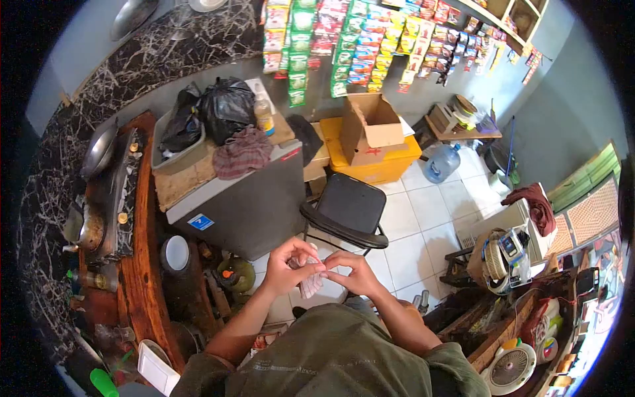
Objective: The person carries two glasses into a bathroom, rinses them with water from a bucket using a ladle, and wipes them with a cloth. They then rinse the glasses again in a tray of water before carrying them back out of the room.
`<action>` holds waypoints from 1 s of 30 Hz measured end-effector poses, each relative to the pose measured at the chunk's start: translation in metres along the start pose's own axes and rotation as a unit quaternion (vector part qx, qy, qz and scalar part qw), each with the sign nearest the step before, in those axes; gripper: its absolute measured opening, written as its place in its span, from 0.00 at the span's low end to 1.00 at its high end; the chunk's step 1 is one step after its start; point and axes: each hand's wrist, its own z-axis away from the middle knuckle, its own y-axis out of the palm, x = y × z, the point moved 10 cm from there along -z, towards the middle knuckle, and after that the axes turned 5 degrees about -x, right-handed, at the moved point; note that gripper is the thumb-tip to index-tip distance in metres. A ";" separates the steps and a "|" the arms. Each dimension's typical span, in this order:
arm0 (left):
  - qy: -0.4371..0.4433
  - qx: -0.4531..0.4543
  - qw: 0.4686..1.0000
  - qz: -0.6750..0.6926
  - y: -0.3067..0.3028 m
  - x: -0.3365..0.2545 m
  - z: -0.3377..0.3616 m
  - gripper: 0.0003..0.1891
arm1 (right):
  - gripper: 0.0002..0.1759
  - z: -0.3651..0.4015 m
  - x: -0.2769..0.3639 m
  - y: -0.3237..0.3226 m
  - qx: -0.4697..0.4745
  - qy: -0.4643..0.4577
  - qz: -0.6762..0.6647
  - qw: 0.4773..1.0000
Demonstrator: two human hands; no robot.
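In front of my chest, my left hand (293,266) is closed around a small, crumpled pale pink-and-white bag (311,286), which hangs below the fingers. Its contents are too small to make out. From the other side, my right hand (352,272) pinches at the top of the same bag, its fingertips meeting those of the left hand. Beyond both hands stands a black chair (348,205) on the tiled floor.
A grey fridge (254,205) lying left of the chair carries a checked cloth (243,153) and black plastic bags (227,109). Behind the chair are a yellow box (390,171) and an open carton (370,132). A wooden counter (142,284) runs along the left; fans stand at right.
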 end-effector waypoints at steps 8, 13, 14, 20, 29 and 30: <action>0.012 0.057 0.998 0.005 0.086 0.037 -0.050 0.16 | 0.18 0.014 -0.022 -0.108 -0.091 0.032 -0.008 0.995; 0.019 0.056 0.998 0.007 0.163 0.035 -0.096 0.18 | 0.18 0.022 -0.033 -0.181 -0.094 -0.029 0.027 0.995; 0.017 0.057 0.998 0.004 0.174 0.039 -0.106 0.18 | 0.14 0.025 -0.051 -0.193 -0.079 -0.016 0.029 0.996; 0.047 0.108 0.978 -0.174 0.224 0.052 -0.154 0.24 | 0.07 0.016 -0.073 -0.274 -0.118 0.009 0.008 0.993; 0.024 0.212 0.934 -0.286 0.271 0.103 -0.181 0.31 | 0.07 -0.006 -0.110 -0.306 -0.072 0.229 -0.175 0.955; 0.025 0.218 0.934 -0.281 0.277 0.109 -0.187 0.31 | 0.07 -0.011 -0.114 -0.312 -0.074 0.197 -0.132 0.969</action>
